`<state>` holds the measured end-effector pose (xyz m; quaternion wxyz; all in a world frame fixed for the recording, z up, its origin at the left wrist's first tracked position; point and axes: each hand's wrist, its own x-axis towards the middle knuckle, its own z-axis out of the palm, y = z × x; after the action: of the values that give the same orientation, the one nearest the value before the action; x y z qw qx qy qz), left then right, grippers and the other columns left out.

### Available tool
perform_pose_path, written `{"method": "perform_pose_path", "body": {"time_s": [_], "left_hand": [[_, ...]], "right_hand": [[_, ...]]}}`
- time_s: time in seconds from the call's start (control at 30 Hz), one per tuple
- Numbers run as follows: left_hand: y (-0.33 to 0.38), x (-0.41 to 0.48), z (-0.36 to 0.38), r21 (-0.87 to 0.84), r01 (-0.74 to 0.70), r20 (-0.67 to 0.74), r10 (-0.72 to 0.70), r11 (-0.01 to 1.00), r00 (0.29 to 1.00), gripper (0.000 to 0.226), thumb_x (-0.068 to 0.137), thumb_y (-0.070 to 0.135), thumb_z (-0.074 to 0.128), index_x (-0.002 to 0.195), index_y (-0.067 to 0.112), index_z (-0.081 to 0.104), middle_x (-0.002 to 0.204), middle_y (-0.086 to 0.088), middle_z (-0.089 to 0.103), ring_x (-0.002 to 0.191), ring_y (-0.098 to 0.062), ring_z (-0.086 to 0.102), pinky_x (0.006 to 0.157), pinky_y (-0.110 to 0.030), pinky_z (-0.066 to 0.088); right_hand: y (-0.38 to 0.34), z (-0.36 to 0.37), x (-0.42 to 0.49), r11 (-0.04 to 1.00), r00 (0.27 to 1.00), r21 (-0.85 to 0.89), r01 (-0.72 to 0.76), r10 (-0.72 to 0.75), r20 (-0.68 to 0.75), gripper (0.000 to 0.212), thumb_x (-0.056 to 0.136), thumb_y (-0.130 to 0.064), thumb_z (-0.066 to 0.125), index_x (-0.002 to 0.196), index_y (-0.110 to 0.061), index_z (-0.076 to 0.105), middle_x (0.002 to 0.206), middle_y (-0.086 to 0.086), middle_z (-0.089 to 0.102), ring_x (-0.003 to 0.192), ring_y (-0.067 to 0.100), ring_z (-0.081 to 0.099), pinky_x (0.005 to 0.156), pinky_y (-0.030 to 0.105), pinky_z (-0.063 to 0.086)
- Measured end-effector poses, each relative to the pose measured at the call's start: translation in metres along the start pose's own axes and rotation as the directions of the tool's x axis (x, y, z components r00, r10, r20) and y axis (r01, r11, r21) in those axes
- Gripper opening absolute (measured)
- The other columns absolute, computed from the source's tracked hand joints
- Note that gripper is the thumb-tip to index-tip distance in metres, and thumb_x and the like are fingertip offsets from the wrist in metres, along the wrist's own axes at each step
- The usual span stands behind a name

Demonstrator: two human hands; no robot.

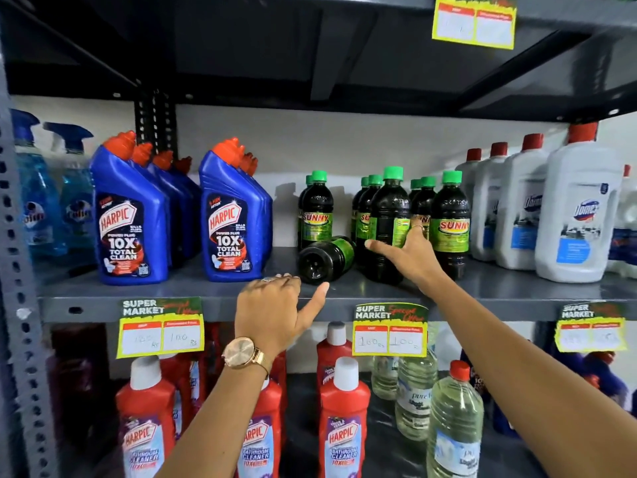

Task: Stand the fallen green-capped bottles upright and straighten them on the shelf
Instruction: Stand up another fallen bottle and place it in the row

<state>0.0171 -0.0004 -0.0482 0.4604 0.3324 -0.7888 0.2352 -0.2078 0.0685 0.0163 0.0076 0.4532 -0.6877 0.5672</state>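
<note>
Several dark bottles with green caps stand on the grey middle shelf (193, 298). One fallen bottle (325, 258) lies on its side with its base toward me and its cap hidden behind. My right hand (410, 251) is wrapped around the front upright bottle (387, 222), thumb across its left side. My left hand (277, 310) hovers at the shelf's front edge just below the fallen bottle, fingers apart, holding nothing. Another upright bottle (315, 208) stands behind the fallen one, and one more (451, 215) at the right.
Blue Harpic bottles (129, 215) stand left of the green-capped group, white Domex bottles (579, 208) right. Blue spray bottles (74, 188) sit at far left. Price tags (391, 329) hang on the shelf edge. Red cleaner bottles (341, 419) and clear bottles fill the lower shelf.
</note>
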Motion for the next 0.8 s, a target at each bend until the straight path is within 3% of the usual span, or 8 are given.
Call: {"method": "perform_pose_path", "body": {"time_s": [0.13, 0.2, 0.23, 0.33, 0.4, 0.57, 0.73, 0.8], "left_hand": [[-0.001, -0.001, 0.002, -0.017, -0.004, -0.030, 0.003, 1.000, 1.000, 0.064, 0.088, 0.060, 0.035, 0.064, 0.013, 0.071, 0.060, -0.002, 0.070, 0.056, -0.024, 0.066, 0.051, -0.031, 0.048], [-0.001, -0.001, 0.003, -0.025, -0.004, -0.035, 0.003, 1.000, 0.999, 0.063, 0.089, 0.058, 0.035, 0.065, 0.013, 0.072, 0.061, -0.002, 0.070, 0.057, -0.023, 0.066, 0.052, -0.031, 0.048], [-0.002, 0.000, 0.003, -0.027, -0.007, -0.038, 0.006, 1.000, 0.999, 0.062, 0.090, 0.057, 0.034, 0.065, 0.014, 0.071, 0.061, -0.001, 0.070, 0.057, -0.023, 0.066, 0.051, -0.031, 0.047], [-0.003, 0.000, 0.004, -0.028, -0.017, -0.054, 0.016, 0.999, 0.998, 0.059, 0.093, 0.052, 0.033, 0.061, 0.016, 0.068, 0.058, 0.000, 0.068, 0.055, -0.021, 0.064, 0.051, -0.029, 0.043], [-0.003, 0.000, 0.004, -0.036, -0.019, -0.063, 0.017, 0.999, 0.998, 0.059, 0.093, 0.051, 0.033, 0.061, 0.016, 0.068, 0.058, 0.000, 0.068, 0.054, -0.021, 0.064, 0.050, -0.029, 0.044], [-0.002, 0.000, 0.004, -0.040, -0.025, -0.081, 0.022, 0.999, 0.997, 0.059, 0.093, 0.051, 0.033, 0.061, 0.016, 0.068, 0.057, 0.000, 0.068, 0.054, -0.021, 0.064, 0.050, -0.029, 0.045], [-0.002, 0.000, 0.004, -0.031, -0.028, -0.090, 0.025, 0.999, 0.996, 0.058, 0.093, 0.051, 0.035, 0.060, 0.015, 0.067, 0.057, 0.000, 0.068, 0.054, -0.022, 0.064, 0.051, -0.030, 0.045], [-0.002, 0.000, 0.004, -0.029, -0.030, -0.098, 0.027, 0.999, 0.995, 0.058, 0.093, 0.051, 0.035, 0.058, 0.016, 0.066, 0.055, 0.000, 0.066, 0.052, -0.021, 0.063, 0.050, -0.029, 0.044]], "right_hand": [[0.005, -0.003, 0.002, 0.957, 0.991, 0.284, -0.060, 0.024, 0.129, 0.048, 0.062, -0.005, 0.070, 0.107, -0.006, 0.052, 0.091, 0.007, 0.066, 0.093, 0.027, 0.060, 0.074, 0.027, 0.045], [0.008, -0.004, 0.003, 0.948, 0.995, 0.314, -0.044, 0.015, 0.095, 0.029, 0.063, 0.000, 0.067, 0.090, -0.007, 0.059, 0.082, 0.005, 0.067, 0.092, 0.030, 0.061, 0.074, 0.027, 0.046], [0.009, -0.005, 0.003, 0.955, 0.997, 0.296, -0.035, 0.014, 0.073, 0.031, 0.065, 0.000, 0.070, 0.094, -0.006, 0.061, 0.085, 0.006, 0.070, 0.095, 0.031, 0.063, 0.076, 0.028, 0.048], [0.009, -0.004, 0.004, 0.992, 0.999, 0.121, -0.022, 0.025, -0.026, 0.070, 0.062, -0.023, 0.089, 0.118, -0.011, 0.049, 0.099, 0.001, 0.066, 0.092, 0.019, 0.062, 0.072, 0.024, 0.046], [0.007, -0.002, 0.002, 0.999, 0.998, 0.036, -0.005, 0.007, -0.060, 0.081, 0.058, -0.036, 0.091, 0.119, -0.018, 0.042, 0.096, -0.007, 0.058, 0.085, 0.010, 0.056, 0.067, 0.019, 0.042], [0.012, -0.003, 0.007, 0.994, 0.997, 0.088, -0.068, 0.063, 0.055, 0.063, 0.063, -0.020, 0.084, 0.119, -0.004, 0.058, 0.107, 0.009, 0.071, 0.104, 0.027, 0.065, 0.081, 0.032, 0.051], [0.011, -0.001, 0.005, 0.998, 0.997, 0.020, -0.067, 0.066, 0.029, 0.086, 0.053, -0.044, 0.092, 0.124, -0.012, 0.055, 0.111, 0.002, 0.065, 0.101, 0.020, 0.060, 0.081, 0.027, 0.048], [0.012, 0.000, 0.007, 0.992, 0.989, 0.070, -0.101, 0.092, 0.116, 0.075, 0.057, -0.038, 0.091, 0.119, -0.011, 0.059, 0.110, 0.005, 0.068, 0.105, 0.023, 0.062, 0.090, 0.033, 0.049]]}}
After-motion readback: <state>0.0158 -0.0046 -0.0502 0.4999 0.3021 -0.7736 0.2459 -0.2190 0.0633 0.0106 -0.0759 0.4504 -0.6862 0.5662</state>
